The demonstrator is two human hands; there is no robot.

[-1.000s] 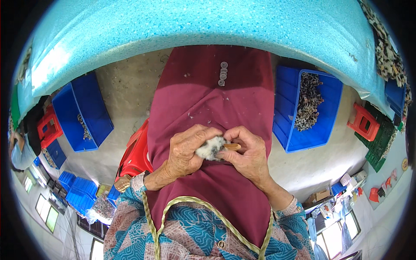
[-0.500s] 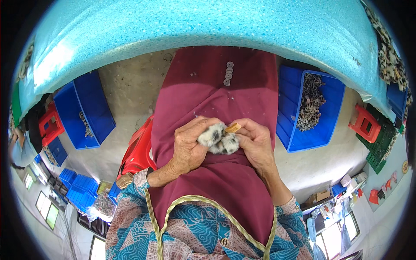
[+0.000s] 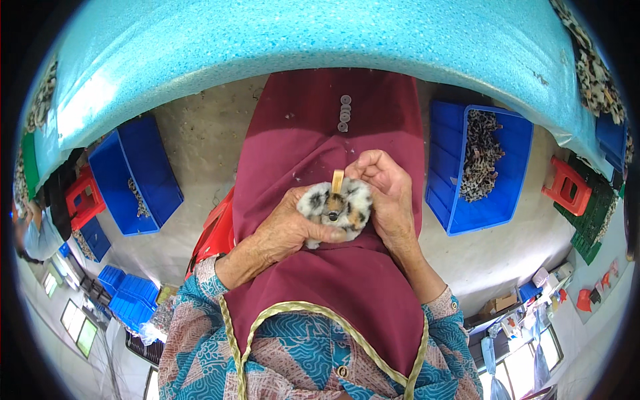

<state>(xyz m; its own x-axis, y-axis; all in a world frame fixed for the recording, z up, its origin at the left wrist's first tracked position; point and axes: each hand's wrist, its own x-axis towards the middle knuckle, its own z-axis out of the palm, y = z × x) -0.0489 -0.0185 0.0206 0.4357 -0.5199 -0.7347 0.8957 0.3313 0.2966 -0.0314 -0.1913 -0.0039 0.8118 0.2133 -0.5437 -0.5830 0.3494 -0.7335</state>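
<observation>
We are holding a speckled fluffy toy above the maroon apron, left hand cupping it, right hand pinching its tan tag.

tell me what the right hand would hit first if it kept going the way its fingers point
Probably the spotted fluffy piece: the right hand curls leftward against it, with the left hand just beyond. Depth is hard to judge.

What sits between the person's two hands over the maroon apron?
In the head view, a fluffy mottled ball with a tan tab, held between left hand and right hand.
</observation>
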